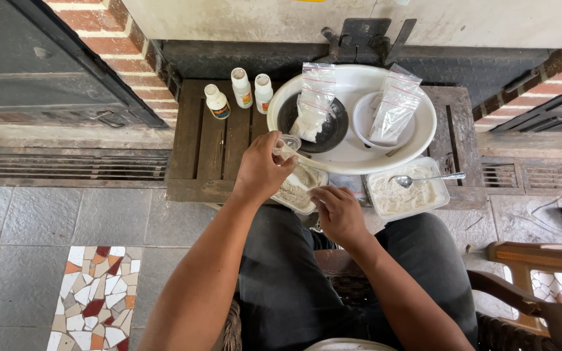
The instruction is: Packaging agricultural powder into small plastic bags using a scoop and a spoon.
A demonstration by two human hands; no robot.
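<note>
At frame centre, the left hand [261,170] fingers hold a small clear cup [286,145] tilted above the powder tray [298,185]; the right hand [338,213], fingers curled, grip unclear, rests just right of it.

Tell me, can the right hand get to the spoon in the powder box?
Probably yes. The right hand sits at the near table edge, just left of the clear box of white powder. The spoon lies on top with its handle pointing right, and nothing stands between them.
</note>
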